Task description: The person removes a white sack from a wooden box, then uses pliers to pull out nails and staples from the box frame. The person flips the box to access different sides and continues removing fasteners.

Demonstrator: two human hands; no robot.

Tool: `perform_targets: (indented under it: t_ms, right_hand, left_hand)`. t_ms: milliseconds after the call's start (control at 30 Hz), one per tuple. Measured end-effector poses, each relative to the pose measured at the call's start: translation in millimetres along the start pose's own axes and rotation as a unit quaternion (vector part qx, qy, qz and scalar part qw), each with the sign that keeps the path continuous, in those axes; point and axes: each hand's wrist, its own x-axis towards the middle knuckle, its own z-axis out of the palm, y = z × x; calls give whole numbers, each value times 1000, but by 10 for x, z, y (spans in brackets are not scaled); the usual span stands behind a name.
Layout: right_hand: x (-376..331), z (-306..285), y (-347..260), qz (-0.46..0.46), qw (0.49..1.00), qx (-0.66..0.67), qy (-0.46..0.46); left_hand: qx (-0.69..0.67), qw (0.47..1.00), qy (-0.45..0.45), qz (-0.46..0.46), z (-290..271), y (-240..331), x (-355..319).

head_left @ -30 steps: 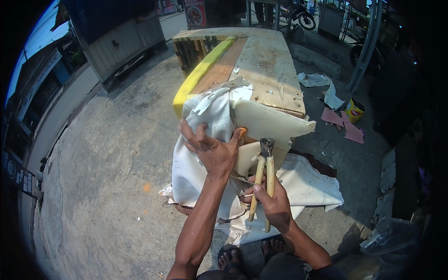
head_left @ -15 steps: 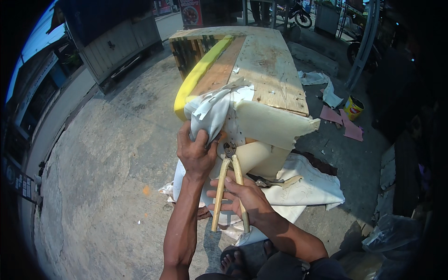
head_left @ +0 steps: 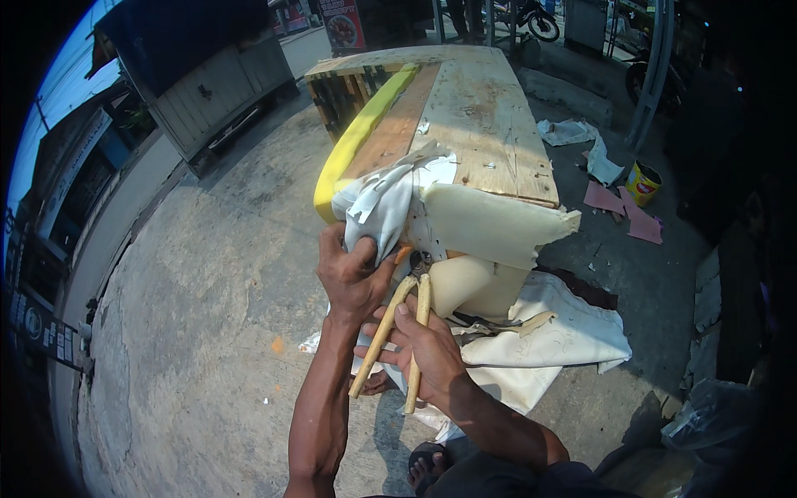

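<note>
White cover (head_left: 383,207), left hand (head_left: 353,278), probably pliers (head_left: 398,332).

Harsh daylight, washed-out glare on concrete ground (head_left: 191,332) centre-left. Right side of frame deep shadow. Strong fisheye bending, black vignette at corners. Centre sharp.

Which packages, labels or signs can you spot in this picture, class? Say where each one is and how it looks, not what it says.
Tin can: on the ground right of the workbench, round, yellow with a red label.
Poster sign: top centre, behind the bench, upright rectangle, red and dark.
Signboard: far left edge, dark panel with small light patches.
</note>
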Motion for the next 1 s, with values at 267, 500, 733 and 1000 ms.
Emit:
perform_targets:
  t_ms: [267, 500, 733, 1000]
  right_hand:
    - [129, -1034, 10, -149, 868, -471, 55]
    - [-436, -996, -594, -90, 716, -679, -135]
    - [-296, -124, -506, 6, 979, -183, -93]
    - [-191, 216, -582, 1, 999, -17, -44]
  left_hand:
    - [-3, 1000, -19, 16, 9, 24, 28]
    - [-44, 999, -24, 8, 14, -54, -9]
    - [-42, 999, -16, 8, 8, -14, 14]
    - [-61, 998, -11, 4, 40, -35, 7]
